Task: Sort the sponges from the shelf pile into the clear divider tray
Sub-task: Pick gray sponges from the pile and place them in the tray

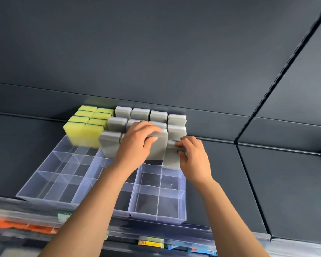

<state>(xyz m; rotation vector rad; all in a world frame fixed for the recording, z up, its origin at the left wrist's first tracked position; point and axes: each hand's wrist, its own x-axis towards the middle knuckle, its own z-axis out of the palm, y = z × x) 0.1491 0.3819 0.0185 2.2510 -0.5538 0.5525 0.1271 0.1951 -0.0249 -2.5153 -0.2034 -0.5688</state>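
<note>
Dark shelf (pixel 230 182) below a matte back panel (pixel 156 52), centre frame.
On it: clear divider tray (pixel 157 218), yellow sponges (pixel 85 123) and grey sponges (pixel 141 114) upright at its far end; left hand (pixel 137 143) gripping a grey sponge (pixel 160 147), right hand (pixel 193 158) pinching another.

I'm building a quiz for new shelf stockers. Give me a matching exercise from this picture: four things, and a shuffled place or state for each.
1. yellow rectangular foam sponges
2. left hand
3. right hand
4. clear plastic divider tray

A. pinches the top of the front right grey foam sponge
B. lies on the dark shelf
C. stand in the tray's back left corner
D. grips the front middle grey foam sponge

Pairs: 1-C, 2-D, 3-A, 4-B
</note>
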